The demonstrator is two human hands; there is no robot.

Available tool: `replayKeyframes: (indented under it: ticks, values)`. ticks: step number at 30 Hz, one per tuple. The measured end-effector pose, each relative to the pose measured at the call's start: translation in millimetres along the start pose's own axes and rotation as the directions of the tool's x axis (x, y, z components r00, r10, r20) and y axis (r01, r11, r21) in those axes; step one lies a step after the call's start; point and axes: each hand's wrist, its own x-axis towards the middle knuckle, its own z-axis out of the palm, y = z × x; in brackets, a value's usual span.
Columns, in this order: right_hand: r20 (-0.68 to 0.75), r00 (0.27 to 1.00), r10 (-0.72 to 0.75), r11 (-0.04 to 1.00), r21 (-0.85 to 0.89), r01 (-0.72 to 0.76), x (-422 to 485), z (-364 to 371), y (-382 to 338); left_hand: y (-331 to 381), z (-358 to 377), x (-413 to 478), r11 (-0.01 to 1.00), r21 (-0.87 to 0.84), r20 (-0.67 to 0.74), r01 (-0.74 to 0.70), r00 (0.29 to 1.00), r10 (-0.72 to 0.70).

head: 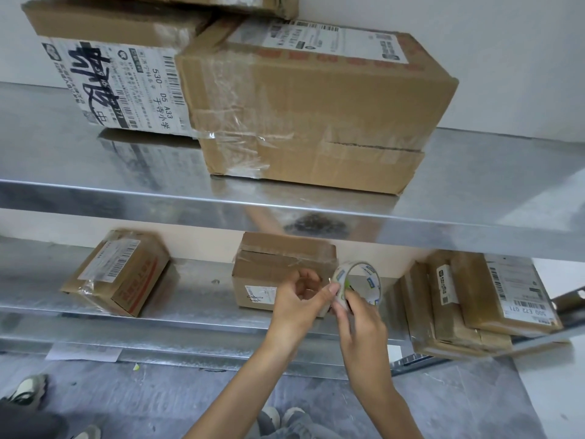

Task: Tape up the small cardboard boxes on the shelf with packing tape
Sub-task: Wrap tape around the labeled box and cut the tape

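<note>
Right grip [361,318] clasps glossy ring-shaped tape roll [375,285]; left grip [297,299] pinches its edge.

Metal upper shelf [493,172], seen from above, spans the full width of the view; its bright surface gives blurred reflections. Behind and above the upper shelf: a plain white wall [506,52]. Below the upper shelf: a lower shelf [196,289] of the same grey metal, with a paler strip of wall showing between the two boards. Below and in front of the upper shelf: a mottled grey floor [152,403]. Light is soft and even.
</note>
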Motion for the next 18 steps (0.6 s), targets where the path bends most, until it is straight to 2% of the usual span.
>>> replayKeyframes:
  ticks: [3,5,8,11,14,18]
  values:
    - [0.000,0.996,0.087,0.996,-0.013,-0.087,8,2,16,4,-4,11,0.969,0.167,0.023,-0.181,0.984,0.179]
    - [0.030,0.992,0.124,0.992,-0.041,-0.122,15,4,32,4,-14,28,0.898,0.332,0.009,-0.287,0.953,0.302]
    - [0.134,0.980,0.149,0.984,-0.114,-0.134,24,14,67,3,-33,58,0.690,0.642,0.051,-0.334,0.917,0.396]
    - [0.245,0.944,0.223,0.942,-0.304,-0.144,25,30,105,-14,-49,86,0.418,0.821,0.189,-0.388,0.877,0.442]
    - [0.276,0.932,0.234,0.911,-0.397,-0.112,25,42,128,-34,-56,98,0.164,0.899,0.289,-0.406,0.832,0.473]
    - [0.366,0.902,0.228,0.882,-0.470,-0.032,28,44,146,-50,-58,97,0.008,0.922,0.323,-0.387,0.779,0.537]
